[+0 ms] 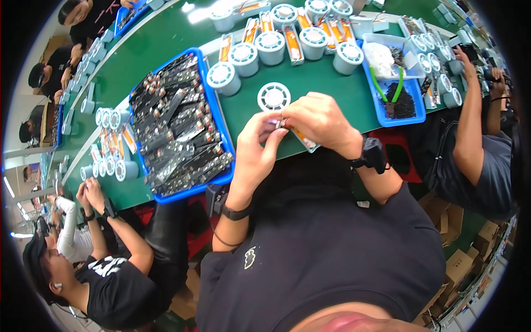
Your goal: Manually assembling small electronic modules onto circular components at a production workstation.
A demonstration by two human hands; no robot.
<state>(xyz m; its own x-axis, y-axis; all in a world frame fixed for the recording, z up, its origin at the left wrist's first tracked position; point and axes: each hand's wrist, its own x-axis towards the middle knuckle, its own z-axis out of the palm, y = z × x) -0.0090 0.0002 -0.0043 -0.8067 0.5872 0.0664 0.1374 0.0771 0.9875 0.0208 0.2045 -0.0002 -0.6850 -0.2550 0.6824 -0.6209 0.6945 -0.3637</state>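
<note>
My left hand (259,146) and my right hand (321,123) meet over the near edge of the green table. Thumbs and fingers of both are closed in a pinch, tip to tip. What they pinch is small and mostly hidden; a thin dark and pale bit shows between the fingertips. Just beyond them lies a pale blue device with a round slotted head (274,97). Its open handle (304,141), with an orange strip inside, shows below my right hand.
Left of my hands, a blue tray (225,141) holds many black circuit boards. Similar round-headed devices (269,47) stand along the far side. A blue bin (406,117) with small black parts and green-handled cutters (399,83) sits right. People work on both sides.
</note>
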